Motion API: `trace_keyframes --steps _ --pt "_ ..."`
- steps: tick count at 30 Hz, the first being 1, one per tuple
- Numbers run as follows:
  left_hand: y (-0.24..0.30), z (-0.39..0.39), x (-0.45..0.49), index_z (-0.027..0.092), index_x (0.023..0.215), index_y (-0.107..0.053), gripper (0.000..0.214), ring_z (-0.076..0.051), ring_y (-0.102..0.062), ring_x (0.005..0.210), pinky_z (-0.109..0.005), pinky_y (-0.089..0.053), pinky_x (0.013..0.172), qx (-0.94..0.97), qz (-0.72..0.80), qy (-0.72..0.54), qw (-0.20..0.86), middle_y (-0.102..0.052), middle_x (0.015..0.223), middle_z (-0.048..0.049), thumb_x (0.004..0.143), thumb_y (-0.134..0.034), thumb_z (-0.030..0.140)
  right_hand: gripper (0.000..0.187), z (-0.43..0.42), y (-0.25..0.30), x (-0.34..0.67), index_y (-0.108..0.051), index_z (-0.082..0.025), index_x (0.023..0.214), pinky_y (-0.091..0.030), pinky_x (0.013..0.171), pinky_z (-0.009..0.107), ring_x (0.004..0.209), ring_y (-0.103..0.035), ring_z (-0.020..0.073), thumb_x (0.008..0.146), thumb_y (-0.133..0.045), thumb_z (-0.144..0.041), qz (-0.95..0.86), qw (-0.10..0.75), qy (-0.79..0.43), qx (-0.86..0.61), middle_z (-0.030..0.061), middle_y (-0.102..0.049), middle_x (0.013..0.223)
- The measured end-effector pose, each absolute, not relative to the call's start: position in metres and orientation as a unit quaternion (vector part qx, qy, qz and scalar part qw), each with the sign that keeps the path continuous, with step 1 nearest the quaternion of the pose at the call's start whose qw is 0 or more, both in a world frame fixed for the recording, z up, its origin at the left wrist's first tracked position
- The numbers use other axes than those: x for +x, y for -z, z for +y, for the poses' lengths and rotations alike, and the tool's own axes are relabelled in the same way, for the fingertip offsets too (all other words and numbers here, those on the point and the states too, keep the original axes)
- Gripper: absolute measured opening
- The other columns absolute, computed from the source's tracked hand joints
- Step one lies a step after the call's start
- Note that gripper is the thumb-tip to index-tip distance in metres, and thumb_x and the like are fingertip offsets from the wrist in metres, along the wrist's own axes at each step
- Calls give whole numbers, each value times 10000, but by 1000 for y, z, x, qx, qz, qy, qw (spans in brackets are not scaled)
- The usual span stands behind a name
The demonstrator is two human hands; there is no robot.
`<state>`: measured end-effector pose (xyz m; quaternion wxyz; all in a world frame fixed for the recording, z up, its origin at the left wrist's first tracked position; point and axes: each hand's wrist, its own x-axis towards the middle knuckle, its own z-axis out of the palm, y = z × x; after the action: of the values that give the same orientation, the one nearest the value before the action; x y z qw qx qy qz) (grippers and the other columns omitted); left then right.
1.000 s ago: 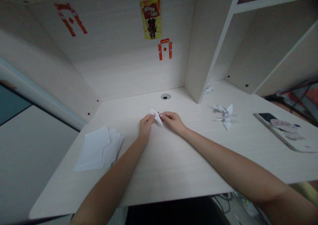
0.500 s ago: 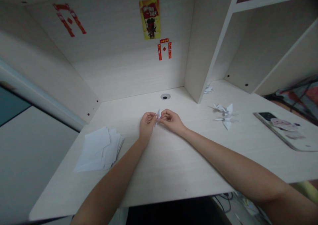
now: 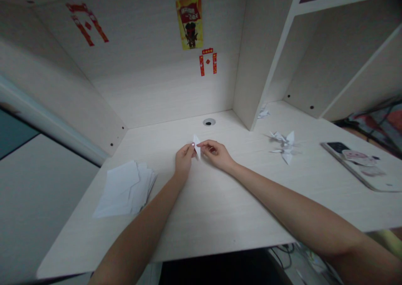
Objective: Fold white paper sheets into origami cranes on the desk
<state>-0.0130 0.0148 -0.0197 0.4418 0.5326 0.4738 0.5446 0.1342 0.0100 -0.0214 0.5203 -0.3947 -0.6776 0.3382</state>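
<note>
A small white folded paper [image 3: 197, 147], narrow and pointed at its top and bottom, stands between my hands over the middle of the desk. My left hand [image 3: 184, 158] pinches its left side, the thumb on the near face. From the other side, my right hand [image 3: 219, 155] has its fingertips at the paper's right edge, with the fingers curled in. Part of the paper is hidden by my fingers. To the right lie several folded paper cranes [image 3: 286, 144] with pointed wings.
A stack of white paper sheets [image 3: 122, 188] lies on the left of the desk [image 3: 213, 218]. At the right is a phone [image 3: 361, 165] with a picture on its back. An upright divider [image 3: 251, 67] stands behind; another folded paper [image 3: 264, 112] lies beside its foot.
The folded paper has turned and shows more of its white face. My left fingers have shifted slightly left, and my right fingers have stretched out a little along the paper's edge.
</note>
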Motion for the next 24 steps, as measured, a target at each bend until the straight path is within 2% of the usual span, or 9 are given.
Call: trace_keyframes --steps 7,12,17,24 --pt "18 14 -11 153 870 -678 301 -135 -604 681 -255 -480 669 503 461 -558 472 -680 772 -30 715 -618 404 229 8 21 134 -644 -223 963 -426 613 248 674 -537 128 751 -555 -219 -695 518 -317 -385 19 -607 790" --pt "16 13 -10 153 864 -679 285 -141 -611 676 -261 -484 661 507 466 -545 478 -691 786 -39 710 -625 386 178 10 21 135 -655 -220 896 -424 603 258 675 -545 142 743 -606 -298 -680 523 -323 -400 23 -612 770" --pt "14 11 -9 164 833 -674 228 -145 -621 695 -259 -476 673 523 468 -533 473 -692 780 -37 713 -621 350 203 11 22 134 -656 -211 800 -405 591 260 640 -541 145 755 -606 -403 -652 537 -322 -428 16 -617 692" --pt "13 10 -7 154 791 -640 212 -153 -631 699 -292 -490 734 525 437 -536 496 -689 753 -40 702 -630 346 226 10 21 133 -628 -197 763 -392 567 253 584 -522 130 741 -617 -421 -632 554 -334 -428 6 -608 654"
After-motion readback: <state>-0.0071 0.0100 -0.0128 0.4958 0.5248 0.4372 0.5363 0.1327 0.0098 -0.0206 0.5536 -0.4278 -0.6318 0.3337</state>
